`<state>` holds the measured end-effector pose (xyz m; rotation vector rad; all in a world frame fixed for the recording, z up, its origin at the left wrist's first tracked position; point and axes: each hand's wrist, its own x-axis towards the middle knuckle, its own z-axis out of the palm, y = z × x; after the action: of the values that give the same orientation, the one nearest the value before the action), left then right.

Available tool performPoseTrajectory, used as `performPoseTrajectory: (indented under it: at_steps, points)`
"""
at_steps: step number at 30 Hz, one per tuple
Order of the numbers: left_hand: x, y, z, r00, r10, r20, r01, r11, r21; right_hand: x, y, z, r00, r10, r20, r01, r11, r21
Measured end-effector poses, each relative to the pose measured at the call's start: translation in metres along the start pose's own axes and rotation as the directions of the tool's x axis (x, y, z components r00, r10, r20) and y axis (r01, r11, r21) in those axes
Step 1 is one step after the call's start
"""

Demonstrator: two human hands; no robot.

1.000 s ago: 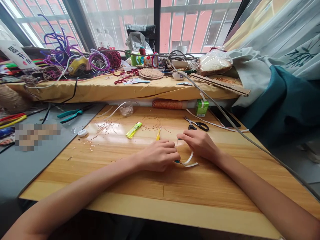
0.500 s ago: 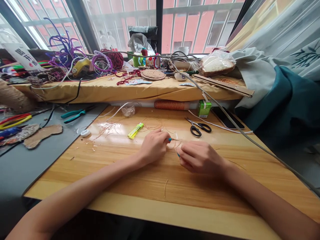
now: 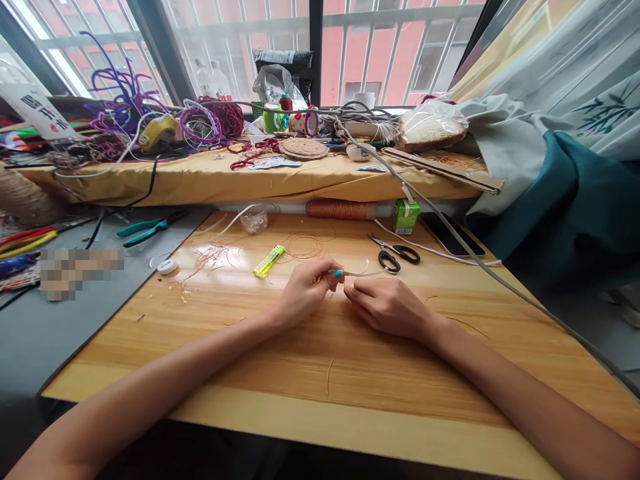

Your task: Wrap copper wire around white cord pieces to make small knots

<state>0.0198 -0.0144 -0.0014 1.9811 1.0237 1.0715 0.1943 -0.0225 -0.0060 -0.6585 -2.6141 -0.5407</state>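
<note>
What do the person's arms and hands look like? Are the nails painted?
Both arms are bare, with no sleeves in view. The left hand and right hand are gloveless. A bright blue nail shows on the left; the right's are mostly hidden.

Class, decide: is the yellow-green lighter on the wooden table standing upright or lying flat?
Lying flat: the lighter rests lengthwise along the wooden tabletop, and neither end points upward.

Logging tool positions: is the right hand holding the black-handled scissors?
No, the scissors lie on the wooden table, beyond the right hand.
</note>
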Motion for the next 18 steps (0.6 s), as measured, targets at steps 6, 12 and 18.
performPoseTrajectory:
  at_steps: [6,12,18]
  points:
    - [-0.005,0.006,0.001,0.934,0.335,0.127,-0.344,0.937,0.057,-0.006,0.016,0.001,0.991,0.011,-0.131,-0.027,0.993,-0.117]
    - [-0.004,0.005,-0.001,0.809,0.514,0.286,-0.578,0.785,0.224,-0.007,0.028,-0.007,0.959,-0.118,-0.258,0.057,0.971,-0.234]
    - [-0.003,0.000,-0.007,0.674,0.554,0.488,-0.736,0.553,0.390,-0.005,0.029,-0.017,0.928,-0.266,-0.260,0.190,0.940,-0.285]
